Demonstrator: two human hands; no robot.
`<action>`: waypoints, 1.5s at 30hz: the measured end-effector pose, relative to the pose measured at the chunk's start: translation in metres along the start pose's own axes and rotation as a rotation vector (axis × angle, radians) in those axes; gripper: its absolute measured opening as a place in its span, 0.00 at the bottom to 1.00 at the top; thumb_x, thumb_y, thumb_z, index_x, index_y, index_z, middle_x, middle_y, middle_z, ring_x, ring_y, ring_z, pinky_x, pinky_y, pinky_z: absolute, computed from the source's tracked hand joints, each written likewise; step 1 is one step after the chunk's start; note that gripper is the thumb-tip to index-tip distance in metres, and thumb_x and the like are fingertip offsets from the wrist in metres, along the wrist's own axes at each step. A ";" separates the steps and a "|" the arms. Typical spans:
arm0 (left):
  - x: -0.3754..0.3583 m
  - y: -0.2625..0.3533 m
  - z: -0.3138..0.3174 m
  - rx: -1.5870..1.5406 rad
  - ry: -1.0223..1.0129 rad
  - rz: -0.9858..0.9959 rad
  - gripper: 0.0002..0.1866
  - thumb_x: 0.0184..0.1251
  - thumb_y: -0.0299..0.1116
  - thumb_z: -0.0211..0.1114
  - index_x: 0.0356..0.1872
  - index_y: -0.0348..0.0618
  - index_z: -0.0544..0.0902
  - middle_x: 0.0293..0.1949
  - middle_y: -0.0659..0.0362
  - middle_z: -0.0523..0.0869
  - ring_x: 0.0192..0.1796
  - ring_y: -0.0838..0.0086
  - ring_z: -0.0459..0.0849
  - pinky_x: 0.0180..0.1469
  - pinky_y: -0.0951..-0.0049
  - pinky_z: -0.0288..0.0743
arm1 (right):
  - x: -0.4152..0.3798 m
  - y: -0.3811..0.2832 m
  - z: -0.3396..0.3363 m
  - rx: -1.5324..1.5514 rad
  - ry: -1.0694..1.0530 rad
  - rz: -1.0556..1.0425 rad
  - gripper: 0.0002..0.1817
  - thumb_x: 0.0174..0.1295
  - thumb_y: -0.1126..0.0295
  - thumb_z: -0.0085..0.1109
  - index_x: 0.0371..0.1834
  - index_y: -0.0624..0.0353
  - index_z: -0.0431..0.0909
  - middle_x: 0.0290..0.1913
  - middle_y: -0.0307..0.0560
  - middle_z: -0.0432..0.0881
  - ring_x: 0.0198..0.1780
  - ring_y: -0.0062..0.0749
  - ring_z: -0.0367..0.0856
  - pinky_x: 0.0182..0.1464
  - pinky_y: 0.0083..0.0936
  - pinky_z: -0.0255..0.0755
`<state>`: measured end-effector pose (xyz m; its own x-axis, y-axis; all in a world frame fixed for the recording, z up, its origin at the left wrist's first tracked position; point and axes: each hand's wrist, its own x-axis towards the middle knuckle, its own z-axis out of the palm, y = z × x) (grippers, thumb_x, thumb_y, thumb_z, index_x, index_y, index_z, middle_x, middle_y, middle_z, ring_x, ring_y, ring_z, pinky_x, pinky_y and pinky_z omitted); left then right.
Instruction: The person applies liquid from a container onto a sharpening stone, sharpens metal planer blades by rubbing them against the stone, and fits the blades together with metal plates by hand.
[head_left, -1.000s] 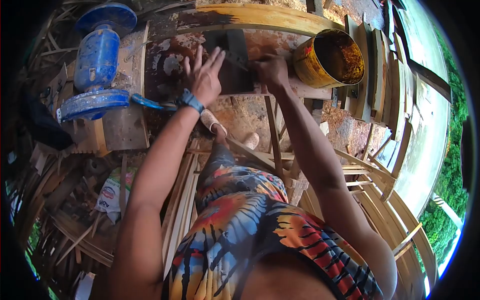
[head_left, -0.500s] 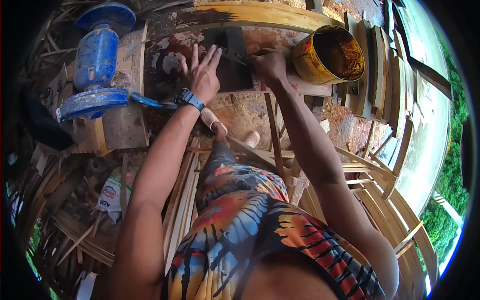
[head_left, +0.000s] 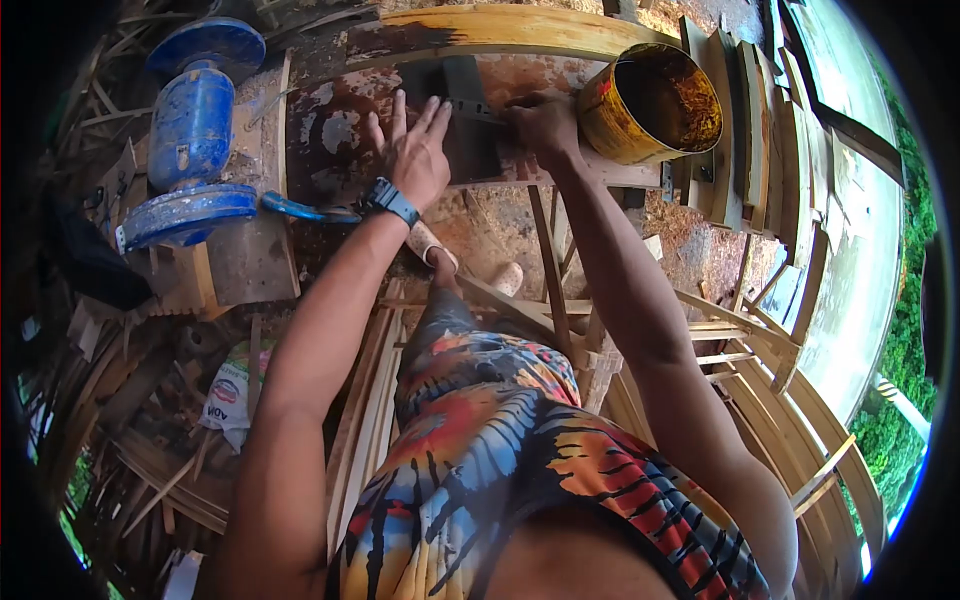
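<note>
A flat, dark grey rectangular sheet with a worn, matte face [head_left: 462, 135] lies on the stained, reddish-brown workbench top, just left of the yellow rusted tin, its far end reaching toward the curved wooden beam. The left hand [head_left: 412, 158] presses flat on its near left part with fingers spread, so that corner is hidden. A thin, pale metal blade-like tool [head_left: 478, 108], too small to identify further, lies slanted across the sheet's upper right part, gripped at its right end in the closed right hand [head_left: 543, 125].
</note>
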<state>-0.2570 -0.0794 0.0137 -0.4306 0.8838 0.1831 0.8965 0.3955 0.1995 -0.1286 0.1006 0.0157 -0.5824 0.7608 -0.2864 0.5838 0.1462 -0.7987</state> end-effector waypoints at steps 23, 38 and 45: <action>-0.054 0.049 -0.008 -0.202 -0.112 0.000 0.36 0.56 0.23 0.59 0.72 0.47 0.76 0.75 0.56 0.75 0.82 0.50 0.59 0.80 0.30 0.39 | -0.080 0.042 -0.021 0.086 0.127 0.039 0.14 0.61 0.65 0.69 0.43 0.64 0.90 0.33 0.54 0.91 0.30 0.29 0.89 0.36 0.27 0.81; -0.052 0.041 -0.013 -0.180 -0.057 -0.120 0.36 0.56 0.23 0.61 0.72 0.46 0.77 0.75 0.55 0.75 0.83 0.47 0.56 0.80 0.30 0.33 | -0.053 0.024 -0.006 -0.087 0.112 -0.136 0.15 0.59 0.61 0.71 0.42 0.61 0.91 0.34 0.53 0.91 0.31 0.34 0.89 0.40 0.31 0.81; -0.020 0.009 -0.011 -0.071 -0.046 -0.093 0.33 0.58 0.25 0.60 0.71 0.43 0.77 0.75 0.56 0.75 0.83 0.48 0.56 0.80 0.30 0.37 | -0.017 -0.002 0.012 -0.144 0.060 -0.012 0.15 0.55 0.61 0.73 0.43 0.56 0.92 0.35 0.52 0.91 0.39 0.42 0.92 0.48 0.36 0.82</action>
<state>-0.2416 -0.0965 0.0223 -0.5049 0.8552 0.1170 0.8427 0.4591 0.2813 -0.1265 0.0795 0.0155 -0.5573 0.7943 -0.2421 0.6548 0.2411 -0.7163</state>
